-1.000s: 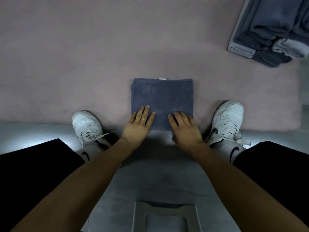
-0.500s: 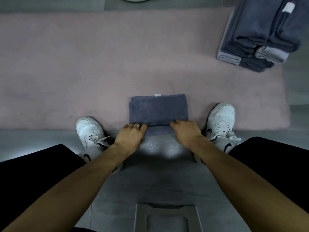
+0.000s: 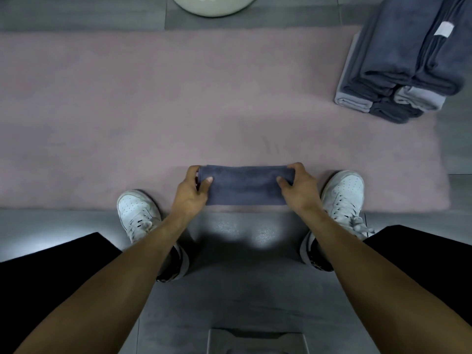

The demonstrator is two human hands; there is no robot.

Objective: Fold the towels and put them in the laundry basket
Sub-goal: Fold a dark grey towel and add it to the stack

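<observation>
- While you crouch at the near edge of the pink rug (image 3: 153, 111), your left hand (image 3: 190, 191) and right hand (image 3: 297, 189) each pinch an end of the folded grey towel (image 3: 245, 185) at lower centre, both grips closed on it.
- The laundry basket (image 3: 213, 6) sits at top centre.
- The stack of folded towels (image 3: 408, 62) lies upper right.

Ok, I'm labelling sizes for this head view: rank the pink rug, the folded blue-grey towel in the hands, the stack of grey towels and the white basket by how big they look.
1. Pink rug
2. Stack of grey towels
3. Folded blue-grey towel
White basket: mostly cut off, unrankable.
</observation>
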